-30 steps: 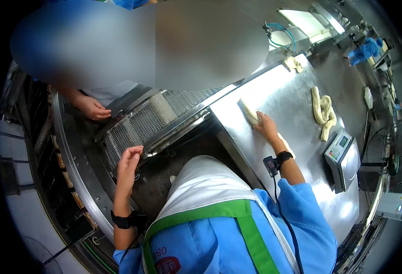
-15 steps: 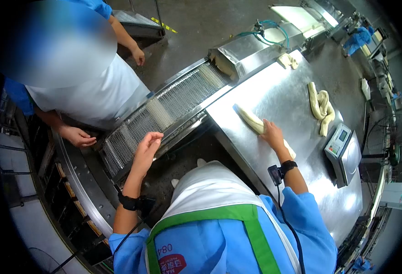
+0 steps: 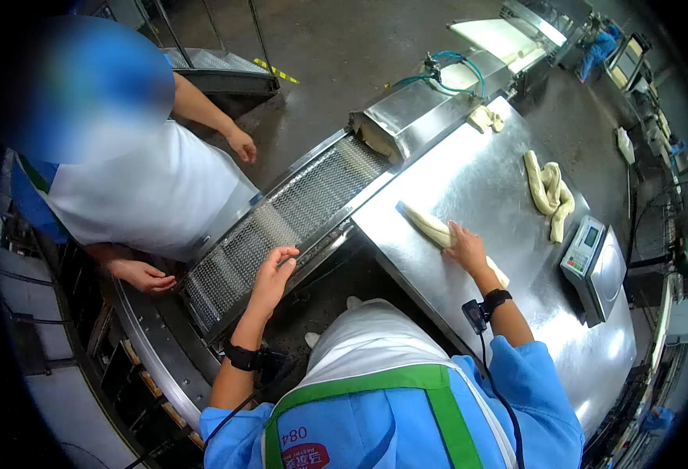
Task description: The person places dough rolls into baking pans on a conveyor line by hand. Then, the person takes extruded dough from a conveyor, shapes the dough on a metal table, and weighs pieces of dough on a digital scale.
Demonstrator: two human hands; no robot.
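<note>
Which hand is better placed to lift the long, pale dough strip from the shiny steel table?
The right hand, probably: it touches the pale dough strip, while the empty left hand is by the grey metal-mesh conveyor.

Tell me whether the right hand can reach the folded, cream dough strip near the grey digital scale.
Probably yes: the right hand is on a straight cream dough strip, and only shiny metal tabletop seems to lie between hand and folded dough strip.

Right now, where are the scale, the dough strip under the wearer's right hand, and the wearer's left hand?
Scale [image 3: 608, 273]: head view, on its weighing pan.
Dough strip [image 3: 427, 225]: head view, on its uncovered far stretch.
Wearer's left hand [image 3: 270, 281]: head view, mid-hand.
</note>
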